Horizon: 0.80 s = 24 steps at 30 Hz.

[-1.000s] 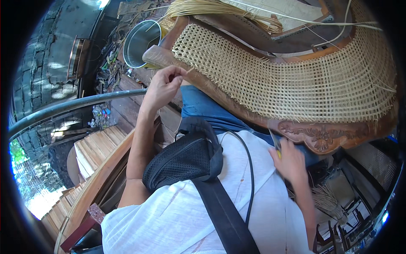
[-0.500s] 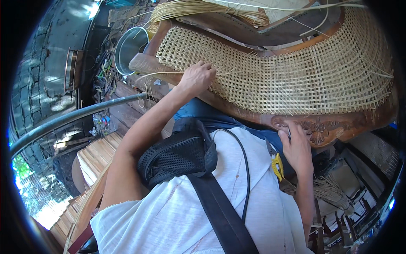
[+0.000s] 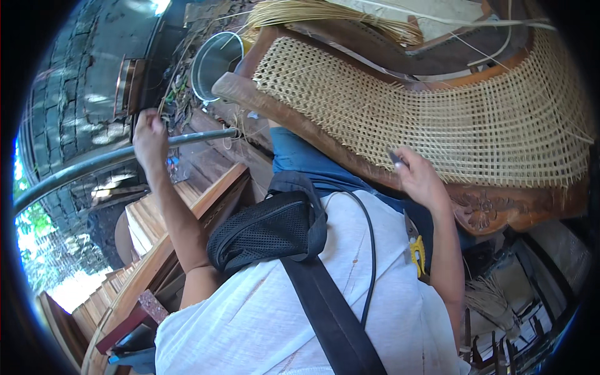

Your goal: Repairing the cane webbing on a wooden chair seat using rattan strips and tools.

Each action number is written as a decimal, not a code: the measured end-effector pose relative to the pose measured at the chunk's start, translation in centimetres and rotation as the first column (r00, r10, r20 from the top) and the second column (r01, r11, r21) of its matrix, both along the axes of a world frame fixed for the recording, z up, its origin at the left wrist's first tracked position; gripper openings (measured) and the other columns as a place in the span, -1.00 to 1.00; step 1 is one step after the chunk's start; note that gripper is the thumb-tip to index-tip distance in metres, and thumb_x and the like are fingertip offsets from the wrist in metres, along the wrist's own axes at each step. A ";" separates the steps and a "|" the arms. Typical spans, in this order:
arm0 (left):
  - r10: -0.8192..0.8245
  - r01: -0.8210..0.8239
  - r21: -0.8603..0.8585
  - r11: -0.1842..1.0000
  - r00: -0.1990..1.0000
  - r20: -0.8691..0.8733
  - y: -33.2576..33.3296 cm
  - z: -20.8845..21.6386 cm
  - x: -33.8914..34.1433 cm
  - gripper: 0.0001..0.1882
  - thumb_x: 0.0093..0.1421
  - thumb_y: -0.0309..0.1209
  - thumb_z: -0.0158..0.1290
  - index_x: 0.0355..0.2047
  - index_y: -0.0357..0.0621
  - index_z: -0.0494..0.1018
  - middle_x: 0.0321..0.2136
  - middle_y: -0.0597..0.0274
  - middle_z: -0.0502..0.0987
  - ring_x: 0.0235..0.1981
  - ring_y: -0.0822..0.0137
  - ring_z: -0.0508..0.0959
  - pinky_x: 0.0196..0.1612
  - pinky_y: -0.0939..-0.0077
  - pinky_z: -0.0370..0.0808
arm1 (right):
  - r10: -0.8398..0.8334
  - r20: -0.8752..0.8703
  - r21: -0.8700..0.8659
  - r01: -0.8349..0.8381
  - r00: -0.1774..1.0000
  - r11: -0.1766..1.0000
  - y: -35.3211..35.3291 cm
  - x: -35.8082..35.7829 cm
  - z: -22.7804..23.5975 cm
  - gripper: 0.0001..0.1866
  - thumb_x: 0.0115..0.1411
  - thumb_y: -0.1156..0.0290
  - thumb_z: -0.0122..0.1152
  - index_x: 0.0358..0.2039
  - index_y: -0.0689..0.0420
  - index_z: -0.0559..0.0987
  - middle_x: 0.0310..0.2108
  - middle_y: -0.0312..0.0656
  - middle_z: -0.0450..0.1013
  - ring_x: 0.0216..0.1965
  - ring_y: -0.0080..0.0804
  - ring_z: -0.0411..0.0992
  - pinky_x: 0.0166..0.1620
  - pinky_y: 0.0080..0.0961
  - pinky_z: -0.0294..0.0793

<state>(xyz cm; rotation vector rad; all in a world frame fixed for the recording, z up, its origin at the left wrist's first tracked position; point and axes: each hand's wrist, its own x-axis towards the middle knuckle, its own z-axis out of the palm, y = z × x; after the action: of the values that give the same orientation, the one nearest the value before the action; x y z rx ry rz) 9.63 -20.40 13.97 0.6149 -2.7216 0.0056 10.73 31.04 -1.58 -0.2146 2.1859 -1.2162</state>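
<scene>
My left hand (image 3: pixel 150 137) is stretched out to the left beyond the chair, its fingers closed on a thin cane strand (image 3: pixel 163 103) that rises past the fingertips. A carved wooden chair frame (image 3: pixel 375 150) lies across my lap, with woven cane webbing (image 3: pixel 462 131) filling it. My right hand (image 3: pixel 420 178) is over the lower edge of the webbing. It grips a short dark tool (image 3: pixel 395 157) between thumb and fingers; most of it is hidden, so its exact kind does not show. Yellow-handled snips (image 3: pixel 416 250) rest against my right side.
A metal bucket (image 3: pixel 215 65) stands at the far left end of the chair, beside a bundle of cane strands (image 3: pixel 331 15). A grey metal pipe (image 3: pixel 94 156) crosses the left side. Wooden planks (image 3: pixel 150 215) are stacked near my left arm. More cane (image 3: pixel 490 297) lies at lower right.
My left hand has left the webbing and swung out to the left. My right hand has moved from the carved rail up to the webbing edge and now holds a dark tool.
</scene>
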 end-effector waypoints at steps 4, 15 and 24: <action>-0.107 0.107 -0.132 0.985 0.994 0.009 -0.6 -0.6 3.8 -0.86 0.20 -0.49 0.10 -0.25 -0.17 0.60 -0.34 0.11 0.61 -0.36 0.20 0.62 -0.24 0.46 0.52 | 0.008 -0.017 -0.161 -0.011 1.000 0.987 -5.5 -5.1 -1.2 -0.77 0.29 0.38 0.00 -0.09 0.15 0.49 -0.46 -0.11 0.48 -0.43 -0.36 0.50 -0.24 -0.34 0.48; -0.592 0.377 0.569 0.731 0.765 0.253 12.5 -6.8 -5.7 -0.83 0.11 -0.42 0.16 -0.32 -0.24 0.60 -0.47 0.05 0.60 -0.44 0.22 0.61 -0.31 0.40 0.52 | 0.195 -0.215 -0.022 -0.204 0.957 0.979 -18.5 -10.8 1.4 -0.77 0.20 0.25 0.19 -0.23 0.11 0.62 -0.25 0.02 0.58 -0.15 -0.02 0.55 -0.06 -0.12 0.50; -0.541 0.272 0.665 0.696 0.807 0.237 10.5 -8.2 -6.2 -0.76 0.13 -0.29 0.19 -0.33 -0.23 0.61 -0.51 0.10 0.60 -0.47 0.28 0.59 -0.34 0.40 0.50 | 0.406 -0.189 0.211 -0.367 0.894 0.906 -21.0 -13.9 3.5 -0.74 0.10 0.47 0.06 -0.24 0.18 0.65 -0.11 0.10 0.55 -0.06 -0.03 0.55 0.01 -0.07 0.52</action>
<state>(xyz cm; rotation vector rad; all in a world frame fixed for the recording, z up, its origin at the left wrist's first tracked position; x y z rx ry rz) 3.41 -9.87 5.74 0.1075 -3.2180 -1.0071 -3.17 10.06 1.87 -0.7162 2.2808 -0.8070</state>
